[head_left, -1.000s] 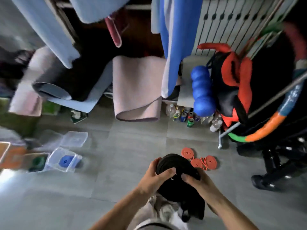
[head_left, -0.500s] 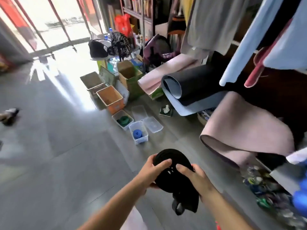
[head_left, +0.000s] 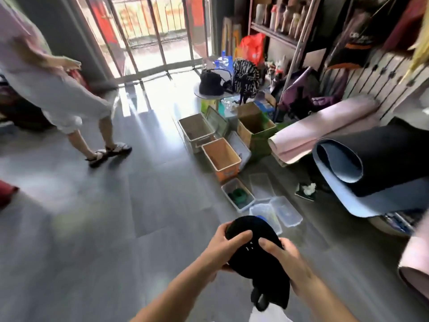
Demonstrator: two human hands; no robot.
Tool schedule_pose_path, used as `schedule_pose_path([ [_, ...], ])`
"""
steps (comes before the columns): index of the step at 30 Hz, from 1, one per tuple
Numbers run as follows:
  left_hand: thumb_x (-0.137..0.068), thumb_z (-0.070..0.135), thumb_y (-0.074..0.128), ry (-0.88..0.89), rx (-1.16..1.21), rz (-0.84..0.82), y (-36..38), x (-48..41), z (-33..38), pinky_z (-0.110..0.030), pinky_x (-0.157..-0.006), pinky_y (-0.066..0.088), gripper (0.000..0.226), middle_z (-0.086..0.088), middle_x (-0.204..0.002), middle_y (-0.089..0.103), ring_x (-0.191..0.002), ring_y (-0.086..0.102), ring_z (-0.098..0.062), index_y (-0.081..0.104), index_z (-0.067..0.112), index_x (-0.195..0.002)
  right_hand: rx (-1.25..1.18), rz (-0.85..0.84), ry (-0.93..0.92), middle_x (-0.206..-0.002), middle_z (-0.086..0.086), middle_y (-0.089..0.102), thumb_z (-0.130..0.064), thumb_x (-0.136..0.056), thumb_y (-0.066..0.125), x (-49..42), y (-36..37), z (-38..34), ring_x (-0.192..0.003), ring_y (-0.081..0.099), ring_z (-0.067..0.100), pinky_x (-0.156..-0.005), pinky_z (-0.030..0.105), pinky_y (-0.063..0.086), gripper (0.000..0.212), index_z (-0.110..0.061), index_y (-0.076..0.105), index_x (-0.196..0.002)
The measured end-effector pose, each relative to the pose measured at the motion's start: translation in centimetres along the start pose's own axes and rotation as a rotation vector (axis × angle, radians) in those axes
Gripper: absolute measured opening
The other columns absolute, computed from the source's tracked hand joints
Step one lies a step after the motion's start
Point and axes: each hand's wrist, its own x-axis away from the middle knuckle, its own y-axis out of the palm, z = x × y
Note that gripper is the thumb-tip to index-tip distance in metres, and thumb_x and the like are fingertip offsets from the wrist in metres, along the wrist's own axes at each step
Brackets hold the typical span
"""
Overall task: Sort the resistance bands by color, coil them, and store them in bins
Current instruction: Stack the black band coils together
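Not much of the wearer shows tbh: left forearm [head_left: 176, 291] and right forearm [head_left: 325, 300] are bare, left hand [head_left: 222, 247] and right hand [head_left: 285, 259] bare too, plus some white clothing [head_left: 267, 316] at the bottom edge.

**Coiled black band [head_left: 246, 223] held over the floor [head_left: 116, 228]**

Your left grip [head_left: 220, 249] and right grip [head_left: 287, 259] both curl round the coil, thumbs lying across its top. Its loose end hangs below your right palm. Just beyond it, clear bins [head_left: 287, 213] sit on the floor. A pale bin [head_left: 243, 206] holds a green coil [head_left: 238, 196], with an orange bin [head_left: 228, 174] behind it. Rolled mats [head_left: 383, 163] lie to the right, and another person [head_left: 58, 89] stands far left.
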Motion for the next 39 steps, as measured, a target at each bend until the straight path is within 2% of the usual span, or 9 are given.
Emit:
schedule_pose_path([
  [7,-0.064,0.057,0.067,-0.013,-0.080,-0.015,-10.8,-11.7,8.3,-0.052,-0.077,0.056,0.066,0.000,-0.117,0.061,-0.101,0.065,-0.018,0.047,0.030,-0.121,-0.010,-0.001,-0.022,-0.089,0.020,0.072,-0.041,-0.062,0.076,-14.2,7.4,-6.5,-0.081,0.071,0.032,-0.068,0.038,0.057,0.056,0.001,0.063,-0.098],
  [10,-0.064,0.057,0.066,-0.008,-0.086,-0.013,-15.0,-18.4,12.4,-0.052,-0.078,0.056,0.063,0.000,-0.115,0.061,-0.101,0.064,-0.018,0.049,0.030,-0.119,-0.051,0.051,-0.036,-0.096,0.022,0.070,-0.033,-0.070,0.078,-21.9,10.0,-9.9,-0.084,0.070,0.030,-0.069,0.035,0.057,0.053,0.003,0.059,-0.105],
  [16,-0.074,0.056,0.068,-0.038,-0.166,-0.064,-23.0,-29.8,21.6,-0.050,-0.077,0.057,0.043,0.003,-0.111,0.061,-0.101,0.062,-0.016,0.051,0.036,-0.108,-0.099,0.113,-0.015,-0.103,0.032,0.065,-0.025,-0.085,0.066,-33.6,15.0,-18.5,-0.095,0.065,0.042,-0.085,0.047,0.052,0.039,0.011,0.064,-0.100],
  [20,-0.065,0.062,0.068,-0.057,-0.275,-0.156,-26.7,-36.7,27.0,-0.052,-0.079,0.056,0.072,0.000,-0.118,0.062,-0.105,0.062,-0.020,0.047,0.030,-0.127,-0.168,0.195,-0.029,-0.099,0.032,0.066,-0.028,-0.084,0.067,-40.0,17.1,-22.1,-0.087,0.067,0.039,-0.074,0.039,0.053,0.041,0.012,0.064,-0.096],
  [28,-0.063,0.057,0.070,-0.111,-0.496,-0.335,-32.0,-51.6,35.6,-0.052,-0.080,0.056,0.077,-0.001,-0.117,0.060,-0.101,0.063,-0.019,0.041,0.027,-0.128,-0.444,0.459,-0.071,-0.071,0.006,0.072,-0.044,-0.059,0.075,-53.6,21.8,-25.1,-0.065,0.070,0.019,-0.053,0.022,0.051,0.032,-0.014,0.074,-0.068],
  [31,-0.077,0.051,0.070,-0.163,-0.569,-0.374,-33.0,-56.7,37.0,-0.047,-0.080,0.056,0.065,0.001,-0.115,0.059,-0.098,0.063,-0.016,0.040,0.028,-0.130,-0.513,0.573,-0.009,-0.078,0.007,0.074,-0.050,-0.050,0.081,-58.5,22.5,-24.9,-0.071,0.071,0.021,-0.058,0.024,0.054,0.043,-0.015,0.076,-0.073],
  [33,-0.079,0.050,0.068,-0.207,-0.600,-0.391,-33.3,-60.0,37.4,-0.047,-0.080,0.056,0.062,-0.001,-0.117,0.058,-0.099,0.062,-0.018,0.040,0.027,-0.130,-0.537,0.627,0.076,-0.085,0.007,0.075,-0.057,-0.045,0.084,-61.5,22.5,-24.9,-0.078,0.072,0.023,-0.071,0.031,0.056,0.058,-0.014,0.075,-0.083],
  [37,-0.079,0.050,0.067,-0.287,-0.628,-0.390,-33.1,-66.8,37.5,-0.047,-0.078,0.056,0.063,-0.004,-0.119,0.058,-0.102,0.061,-0.022,0.040,0.026,-0.131,-0.589,0.660,0.179,-0.081,0.001,0.075,-0.059,-0.047,0.082,-67.6,21.3,-24.3,-0.079,0.072,0.020,-0.075,0.033,0.056,0.053,-0.019,0.075,-0.081],
  [39,-0.079,0.050,0.066,-0.310,-0.642,-0.402,-32.8,-70.8,36.8,-0.046,-0.078,0.056,0.064,-0.003,-0.118,0.057,-0.102,0.060,-0.022,0.039,0.026,-0.131,-0.595,0.676,0.220,-0.086,0.004,0.075,-0.061,-0.046,0.081,-71.1,20.2,-23.5,-0.083,0.071,0.024,-0.081,0.037,0.056,0.065,-0.014,0.072,-0.091],
])
